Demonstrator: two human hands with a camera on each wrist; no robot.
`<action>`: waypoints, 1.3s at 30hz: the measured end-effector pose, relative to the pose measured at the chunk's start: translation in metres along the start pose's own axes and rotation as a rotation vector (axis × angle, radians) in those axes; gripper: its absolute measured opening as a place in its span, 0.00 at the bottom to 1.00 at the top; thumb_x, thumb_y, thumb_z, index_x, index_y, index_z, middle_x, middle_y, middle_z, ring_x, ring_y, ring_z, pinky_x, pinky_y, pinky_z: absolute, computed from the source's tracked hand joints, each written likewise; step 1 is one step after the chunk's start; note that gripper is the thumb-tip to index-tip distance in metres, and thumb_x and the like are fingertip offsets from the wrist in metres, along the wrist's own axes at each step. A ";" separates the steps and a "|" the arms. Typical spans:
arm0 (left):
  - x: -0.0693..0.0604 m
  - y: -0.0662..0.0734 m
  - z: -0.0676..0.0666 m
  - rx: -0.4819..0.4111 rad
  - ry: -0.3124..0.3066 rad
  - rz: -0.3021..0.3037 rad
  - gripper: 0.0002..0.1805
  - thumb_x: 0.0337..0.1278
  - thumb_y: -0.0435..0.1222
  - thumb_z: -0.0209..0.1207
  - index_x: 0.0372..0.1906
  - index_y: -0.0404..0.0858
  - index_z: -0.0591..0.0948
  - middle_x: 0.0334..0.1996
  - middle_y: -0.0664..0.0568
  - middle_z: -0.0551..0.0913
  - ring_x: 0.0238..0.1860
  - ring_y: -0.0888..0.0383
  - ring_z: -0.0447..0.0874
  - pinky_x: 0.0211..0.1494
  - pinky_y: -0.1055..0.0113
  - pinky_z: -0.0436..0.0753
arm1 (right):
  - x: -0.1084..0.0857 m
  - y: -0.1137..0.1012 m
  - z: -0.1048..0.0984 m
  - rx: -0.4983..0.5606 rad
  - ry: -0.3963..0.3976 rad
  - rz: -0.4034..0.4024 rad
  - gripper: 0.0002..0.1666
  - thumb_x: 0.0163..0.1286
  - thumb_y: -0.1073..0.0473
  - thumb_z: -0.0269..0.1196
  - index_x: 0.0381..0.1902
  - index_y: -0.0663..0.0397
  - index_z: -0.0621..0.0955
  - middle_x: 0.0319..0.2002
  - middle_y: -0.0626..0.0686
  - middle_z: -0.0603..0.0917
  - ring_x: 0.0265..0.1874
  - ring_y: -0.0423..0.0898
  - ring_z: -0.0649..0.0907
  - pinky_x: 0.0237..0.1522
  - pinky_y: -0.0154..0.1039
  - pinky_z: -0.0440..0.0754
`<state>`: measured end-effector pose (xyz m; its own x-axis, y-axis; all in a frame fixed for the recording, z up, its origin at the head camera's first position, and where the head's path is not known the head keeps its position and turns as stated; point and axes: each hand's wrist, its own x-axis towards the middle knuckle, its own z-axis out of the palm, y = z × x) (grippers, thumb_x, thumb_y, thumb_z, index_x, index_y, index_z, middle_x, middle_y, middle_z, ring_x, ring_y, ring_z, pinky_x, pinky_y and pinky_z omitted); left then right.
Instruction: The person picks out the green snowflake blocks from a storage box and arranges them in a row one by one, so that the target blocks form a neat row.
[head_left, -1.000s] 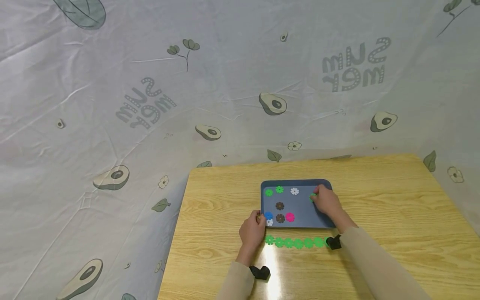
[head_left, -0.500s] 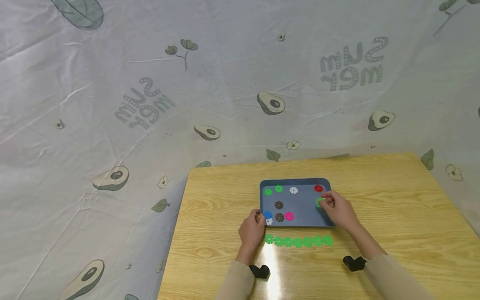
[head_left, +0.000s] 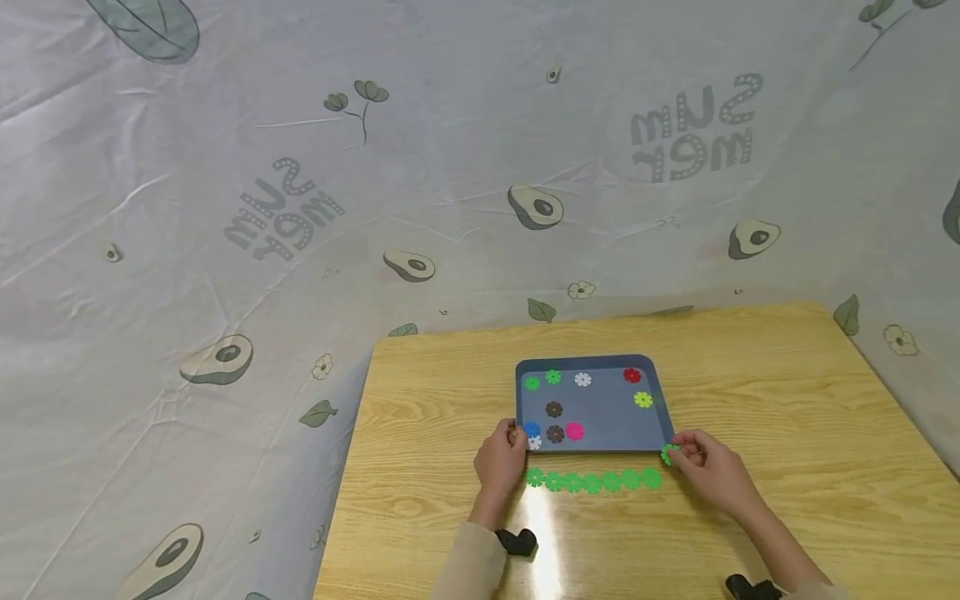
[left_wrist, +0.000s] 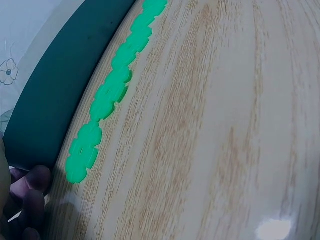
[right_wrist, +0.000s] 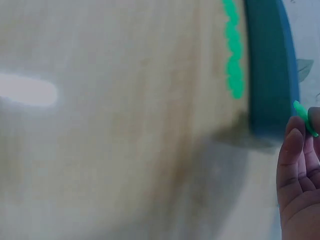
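Near the front right corner of the blue-grey tray [head_left: 600,451], my right hand [head_left: 716,473] pinches a green flower-shaped disc [head_left: 669,454] between thumb and fingers. The right wrist view shows this held disc [right_wrist: 304,118] edge-on, just beyond the tray's corner. My left hand [head_left: 501,461] grips the tray at its front left corner; in the left wrist view only some curled fingers [left_wrist: 34,192] show. Along the tray's front side lies a chain of green flower discs [head_left: 592,482] on the table, linked or touching edge to edge.
Inside the tray are loose discs: two green [head_left: 552,377], white [head_left: 582,380], red [head_left: 632,376], yellow [head_left: 642,400], brown [head_left: 554,409], pink [head_left: 574,431] and blue [head_left: 532,429]. The wooden table [head_left: 750,375] meets a patterned cloth [head_left: 465,167] behind.
My right hand has lifted the green disc from the tray's right side and brought it nearer, past the front right corner. The red and yellow discs are uncovered. The left hand stays put.
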<state>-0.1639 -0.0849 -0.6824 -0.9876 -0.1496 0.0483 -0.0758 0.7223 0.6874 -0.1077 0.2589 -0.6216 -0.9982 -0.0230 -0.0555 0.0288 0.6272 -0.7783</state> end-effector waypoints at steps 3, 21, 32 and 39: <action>0.000 0.000 0.000 -0.001 -0.002 0.000 0.17 0.74 0.46 0.56 0.57 0.45 0.86 0.21 0.69 0.77 0.16 0.67 0.69 0.23 0.65 0.70 | -0.008 0.011 0.003 -0.012 -0.030 0.034 0.18 0.77 0.53 0.64 0.52 0.63 0.81 0.34 0.50 0.81 0.29 0.40 0.79 0.32 0.35 0.77; 0.001 0.001 0.000 0.013 0.005 -0.003 0.18 0.72 0.46 0.56 0.56 0.44 0.86 0.19 0.67 0.76 0.16 0.66 0.69 0.22 0.64 0.70 | -0.010 0.027 0.022 -0.134 -0.036 0.028 0.17 0.75 0.54 0.66 0.49 0.64 0.84 0.36 0.49 0.82 0.34 0.43 0.80 0.34 0.38 0.78; 0.001 0.002 -0.003 0.018 -0.005 -0.010 0.18 0.71 0.47 0.55 0.56 0.45 0.87 0.19 0.67 0.75 0.16 0.65 0.69 0.23 0.64 0.69 | -0.007 0.022 0.024 -0.199 -0.035 -0.015 0.15 0.73 0.56 0.67 0.47 0.64 0.85 0.34 0.50 0.79 0.32 0.45 0.76 0.34 0.43 0.76; 0.001 0.002 -0.002 0.005 -0.012 -0.012 0.18 0.72 0.47 0.55 0.56 0.45 0.86 0.19 0.68 0.75 0.16 0.66 0.69 0.23 0.64 0.69 | -0.001 0.004 0.019 -0.200 0.028 -0.070 0.09 0.72 0.55 0.68 0.37 0.54 0.86 0.29 0.47 0.79 0.27 0.42 0.76 0.30 0.38 0.75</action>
<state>-0.1647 -0.0850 -0.6799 -0.9881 -0.1504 0.0317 -0.0883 0.7240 0.6841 -0.1055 0.2471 -0.6366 -0.9985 -0.0520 0.0140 -0.0489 0.7670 -0.6398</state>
